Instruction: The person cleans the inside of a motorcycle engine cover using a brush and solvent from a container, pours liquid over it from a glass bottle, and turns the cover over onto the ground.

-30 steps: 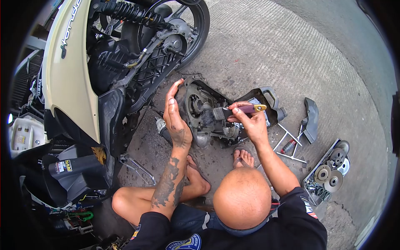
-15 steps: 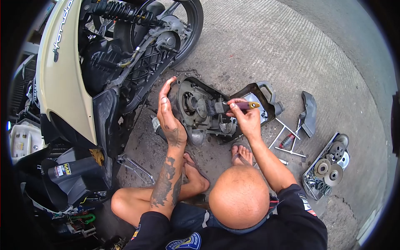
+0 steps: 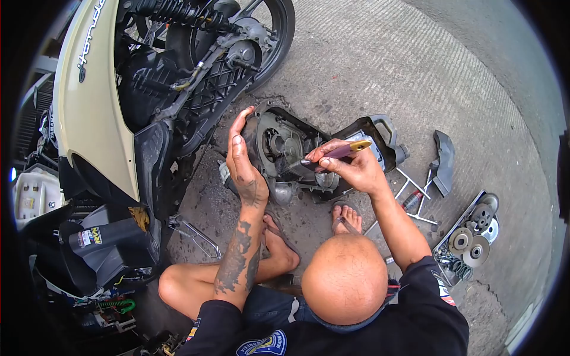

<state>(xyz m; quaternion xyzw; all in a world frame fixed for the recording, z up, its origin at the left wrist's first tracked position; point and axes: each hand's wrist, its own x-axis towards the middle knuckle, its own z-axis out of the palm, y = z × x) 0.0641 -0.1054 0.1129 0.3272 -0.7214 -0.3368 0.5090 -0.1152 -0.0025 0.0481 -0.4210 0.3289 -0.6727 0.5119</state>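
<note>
A grey metal engine cover (image 3: 289, 147) with a dirty, ribbed hollow stands tilted on the ground before me. My left hand (image 3: 245, 172) grips its left edge, the long fingers stretched along the outer rim. In my right hand (image 3: 356, 169) is a paintbrush (image 3: 347, 151) with a purple handle and a yellowish end, pinched between thumb and fingers. The brush head points down into the cover's hollow, and its bristles are mostly hidden by my fingers and the angle.
A scooter (image 3: 98, 107) with exposed rear parts stands at the left. Behind the cover's right side lies a black plastic housing (image 3: 356, 126). Further right are a metal stand (image 3: 423, 196), a dark plastic piece (image 3: 442, 163) and a tray (image 3: 442, 255) of pulleys and springs.
My right hand has moved slightly down and right, with the paintbrush tilted differently over the cover's hollow. My left hand keeps its hold on the rim.
</note>
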